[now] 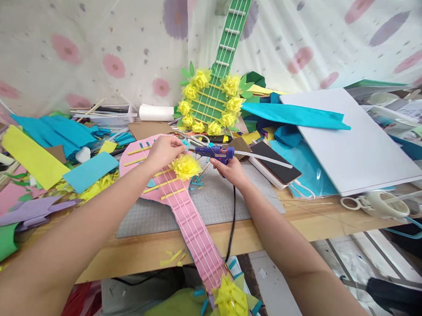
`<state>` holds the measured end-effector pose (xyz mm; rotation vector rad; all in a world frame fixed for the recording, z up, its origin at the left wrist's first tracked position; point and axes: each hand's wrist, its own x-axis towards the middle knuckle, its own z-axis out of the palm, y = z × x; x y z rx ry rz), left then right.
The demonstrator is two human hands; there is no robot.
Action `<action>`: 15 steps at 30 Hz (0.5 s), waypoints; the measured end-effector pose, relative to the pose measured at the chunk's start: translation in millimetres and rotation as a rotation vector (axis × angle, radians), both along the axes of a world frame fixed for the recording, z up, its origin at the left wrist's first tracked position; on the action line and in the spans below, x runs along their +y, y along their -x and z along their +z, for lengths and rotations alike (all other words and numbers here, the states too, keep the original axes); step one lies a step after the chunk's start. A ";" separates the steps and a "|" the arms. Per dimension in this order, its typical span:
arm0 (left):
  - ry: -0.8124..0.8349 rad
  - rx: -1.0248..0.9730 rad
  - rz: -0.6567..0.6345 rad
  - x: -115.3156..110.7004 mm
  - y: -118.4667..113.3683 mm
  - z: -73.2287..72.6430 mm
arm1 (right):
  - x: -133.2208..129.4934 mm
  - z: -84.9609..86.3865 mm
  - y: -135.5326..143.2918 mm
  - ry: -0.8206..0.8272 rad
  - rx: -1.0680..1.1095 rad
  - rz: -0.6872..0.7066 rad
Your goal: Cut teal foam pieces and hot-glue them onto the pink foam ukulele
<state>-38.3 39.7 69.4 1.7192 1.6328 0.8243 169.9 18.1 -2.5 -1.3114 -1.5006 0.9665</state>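
Note:
My right hand (233, 170) is wrapped round the grip of a blue glue gun (214, 152), and a white glue stick (267, 159) juts from its back. Close to the nozzle, my left hand (165, 151) pinches a small blue piece of paper (185, 143), partly hidden by the fingers. Below both hands lies a pink paper guitar (194, 222) with white strings and yellow strips. One yellow paper flower (186, 166) sits on its body, and another yellow flower (232, 301) is at the head end, which overhangs the table's front edge.
A green paper guitar (213, 100) ringed with yellow flowers leans at the back. Blue crepe paper (54, 132) and scraps crowd the left. A phone (275, 161), a white board (348, 136) and tape rolls (384, 203) lie right. A black cord (233, 224) hangs over the edge.

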 end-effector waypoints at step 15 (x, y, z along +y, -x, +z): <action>-0.033 0.048 -0.045 1.7 1.4 -3.6 | 1.6 1.1 1.7 0.000 0.006 -0.022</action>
